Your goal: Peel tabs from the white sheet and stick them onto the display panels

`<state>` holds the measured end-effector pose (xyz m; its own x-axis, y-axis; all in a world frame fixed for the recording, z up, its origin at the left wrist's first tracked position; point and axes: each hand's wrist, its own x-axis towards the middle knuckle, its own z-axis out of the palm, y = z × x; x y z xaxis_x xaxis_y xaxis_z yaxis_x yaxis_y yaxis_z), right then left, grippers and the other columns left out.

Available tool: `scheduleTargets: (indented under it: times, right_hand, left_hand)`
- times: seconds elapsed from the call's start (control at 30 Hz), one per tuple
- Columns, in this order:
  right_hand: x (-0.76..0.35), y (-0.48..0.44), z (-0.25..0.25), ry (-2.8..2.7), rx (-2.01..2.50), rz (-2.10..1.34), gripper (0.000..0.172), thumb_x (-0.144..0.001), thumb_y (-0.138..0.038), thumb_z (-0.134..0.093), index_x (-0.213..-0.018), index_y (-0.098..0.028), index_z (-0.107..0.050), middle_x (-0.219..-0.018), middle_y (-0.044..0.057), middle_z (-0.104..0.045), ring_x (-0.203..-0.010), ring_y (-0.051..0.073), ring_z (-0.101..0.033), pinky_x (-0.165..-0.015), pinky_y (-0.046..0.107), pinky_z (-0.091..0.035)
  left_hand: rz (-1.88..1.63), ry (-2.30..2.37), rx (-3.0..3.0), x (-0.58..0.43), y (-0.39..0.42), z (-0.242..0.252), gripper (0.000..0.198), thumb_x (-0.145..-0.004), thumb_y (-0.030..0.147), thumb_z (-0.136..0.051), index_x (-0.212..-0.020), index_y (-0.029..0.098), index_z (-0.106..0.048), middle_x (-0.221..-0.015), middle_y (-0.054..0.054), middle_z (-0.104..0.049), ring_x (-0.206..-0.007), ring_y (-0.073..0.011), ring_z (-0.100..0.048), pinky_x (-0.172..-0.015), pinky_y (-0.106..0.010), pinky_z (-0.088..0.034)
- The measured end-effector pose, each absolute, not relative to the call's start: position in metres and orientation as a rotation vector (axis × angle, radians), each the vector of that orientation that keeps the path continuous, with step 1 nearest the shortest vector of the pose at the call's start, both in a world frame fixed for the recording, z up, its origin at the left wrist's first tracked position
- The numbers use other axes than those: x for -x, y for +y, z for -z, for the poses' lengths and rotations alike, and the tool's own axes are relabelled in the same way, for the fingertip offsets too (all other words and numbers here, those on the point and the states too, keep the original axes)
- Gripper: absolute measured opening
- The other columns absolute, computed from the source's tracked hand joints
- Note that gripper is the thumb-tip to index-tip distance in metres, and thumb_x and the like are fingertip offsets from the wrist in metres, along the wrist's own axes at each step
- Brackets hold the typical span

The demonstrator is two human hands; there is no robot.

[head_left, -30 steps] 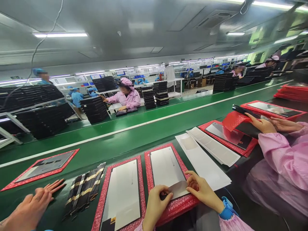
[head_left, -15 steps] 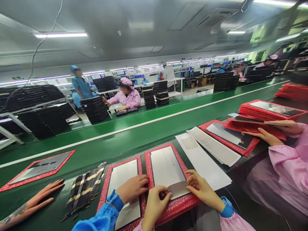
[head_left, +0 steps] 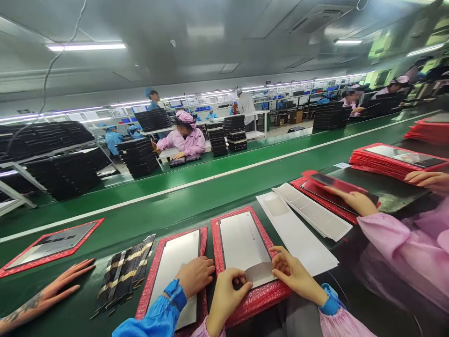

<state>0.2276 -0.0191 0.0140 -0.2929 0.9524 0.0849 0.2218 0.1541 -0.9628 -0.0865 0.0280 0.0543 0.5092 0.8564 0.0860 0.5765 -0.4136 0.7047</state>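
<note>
My left hand (head_left: 228,297) pinches the left end of a grey rectangular film (head_left: 260,273) between thumb and fingers. My right hand (head_left: 295,276) pinches the film's other end. It bows slightly over the lower part of a flat silver panel (head_left: 235,238) with a dark edge; I cannot tell how much of it touches the surface. Under the panel is a stack of red bubble-wrap sheets (head_left: 257,306). To the right, a white backing sheet (head_left: 293,238) carries a similar grey piece near its far end.
A co-worker's blue-sleeved hand (head_left: 197,276) rests on a neighbouring panel (head_left: 171,274), close to my left hand. Black flex strips (head_left: 122,271) lie farther left. At right, a pink-sleeved co-worker's hand (head_left: 359,202) is over red-wrapped panels. A green conveyor (head_left: 196,192) runs beyond.
My hands and the film hold nearly the same position. The right-hand co-worker has moved a red-wrapped piece left over the nearby panel. A blue-clad person in the background has moved right.
</note>
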Motion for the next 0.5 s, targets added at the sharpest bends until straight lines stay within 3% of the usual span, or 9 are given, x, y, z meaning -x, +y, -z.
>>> scheduleTargets:
  times: [0.17, 0.33, 0.5]
  right_hand:
    - [-0.228, -0.019, -0.014, -1.632, 1.114, -1.229, 0.046, -0.078, -0.018, -0.051, -0.119, -0.027, -0.032, -0.080, -0.004, -0.049, -0.065, 0.008, -0.050, -0.062, 0.022, -0.044]
    - [-0.230, -0.016, -0.010, -1.552, 1.070, -1.333, 0.044, -0.076, -0.018, -0.053, -0.115, -0.026, -0.034, -0.078, -0.005, -0.049, -0.066, 0.009, -0.052, -0.064, 0.023, -0.044]
    - [-0.230, -0.013, -0.009, -1.492, 1.063, -1.382, 0.044, -0.075, -0.018, -0.056, -0.113, -0.025, -0.035, -0.075, -0.005, -0.049, -0.066, 0.009, -0.052, -0.065, 0.024, -0.044]
  left_hand:
    - [-0.766, 1.330, -2.079, 0.082, 0.011, -0.063, 0.029, -0.068, 0.036, -0.062, -0.042, 0.025, -0.051, -0.050, 0.001, -0.056, -0.075, -0.0197, -0.058, -0.066, -0.029, -0.042]
    - [-0.823, 1.417, -2.013, 0.025, -0.018, -0.039, 0.007, -0.069, 0.029, -0.063, -0.067, 0.022, -0.063, -0.062, 0.001, -0.063, -0.067, -0.0168, -0.058, -0.062, -0.026, -0.044]
    - [-0.748, 1.388, -1.965, -0.002, -0.026, -0.022, 0.013, -0.068, 0.020, -0.064, -0.081, 0.018, -0.063, -0.071, -0.001, -0.064, -0.068, -0.0157, -0.057, -0.067, -0.026, -0.043]
